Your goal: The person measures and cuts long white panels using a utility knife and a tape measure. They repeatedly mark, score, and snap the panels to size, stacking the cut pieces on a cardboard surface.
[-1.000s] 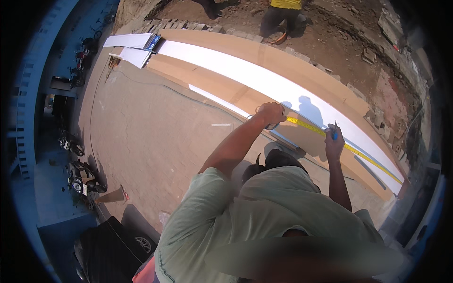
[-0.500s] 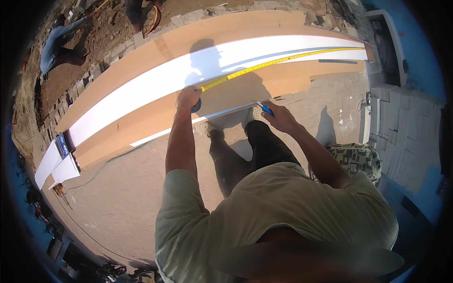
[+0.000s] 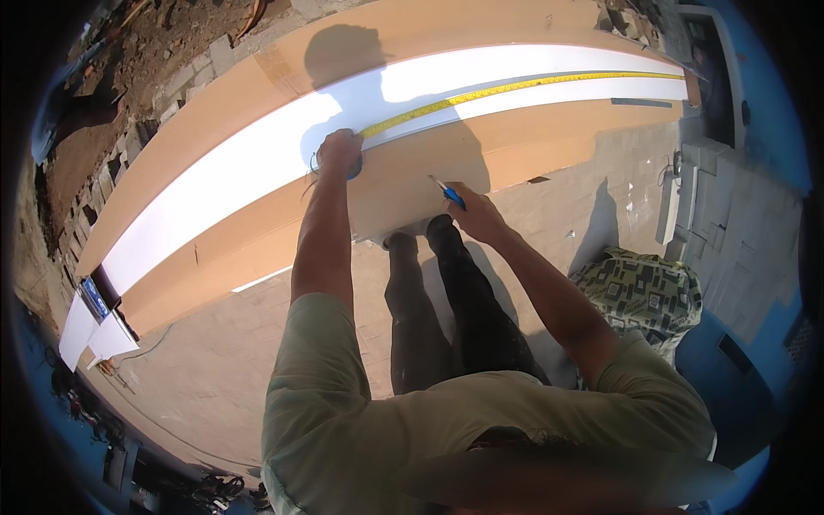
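My left hand (image 3: 341, 153) is closed around a tape measure (image 3: 354, 165), its dark blue case mostly hidden by my fingers. The yellow tape blade (image 3: 515, 84) runs out from it to the right, along a long white panel (image 3: 215, 150), reaching near the panel's right end. In my right hand (image 3: 477, 215) is a blue-handled utility knife (image 3: 453, 197). Its tip points up and left, above the brown cardboard (image 3: 412, 184) on the near side of the panel, apart from the tape.
Cardboard lies under the panel on the paved ground (image 3: 215, 343). A patterned bag (image 3: 639, 292) stands at my right. White scraps and a blue box (image 3: 94, 299) sit at the panel's left end. Rubble (image 3: 193, 43) and a shaded person (image 3: 60, 103) are at far left.
My left hand has moved forward with the tape measure, and the blade lies farther onto the white panel. My right hand has brought the knife leftward, over the cardboard.
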Available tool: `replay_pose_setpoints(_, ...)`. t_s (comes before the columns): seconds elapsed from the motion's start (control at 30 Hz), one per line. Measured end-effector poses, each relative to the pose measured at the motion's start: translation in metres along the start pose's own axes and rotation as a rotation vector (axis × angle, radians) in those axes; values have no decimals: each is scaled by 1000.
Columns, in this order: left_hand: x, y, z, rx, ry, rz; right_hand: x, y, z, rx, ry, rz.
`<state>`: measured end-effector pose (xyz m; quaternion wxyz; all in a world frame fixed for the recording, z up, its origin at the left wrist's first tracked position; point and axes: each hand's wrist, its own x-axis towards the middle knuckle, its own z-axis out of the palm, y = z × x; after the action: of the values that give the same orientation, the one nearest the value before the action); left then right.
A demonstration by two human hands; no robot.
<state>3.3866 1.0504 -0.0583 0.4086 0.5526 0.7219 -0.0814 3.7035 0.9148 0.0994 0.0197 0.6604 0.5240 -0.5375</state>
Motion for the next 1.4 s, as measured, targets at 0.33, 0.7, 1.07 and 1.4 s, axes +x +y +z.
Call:
replay_pose_setpoints(0.33, 73, -10, 28, 13, 25, -62, 186, 44, -3, -79, 389, -22)
replay_pose_setpoints(0.7, 110, -9, 33, 167, 96, -83, 241, 80, -50, -176, 474, -24)
replay_pose_setpoints(1.07, 131, 18, 20, 268, -26, -159, 279, 101, -84, -174, 468, -136)
replay_pose_setpoints(1.4, 136, 23, 21, 250, -14, -189, 302, 109, -108, -285, 374, -48)
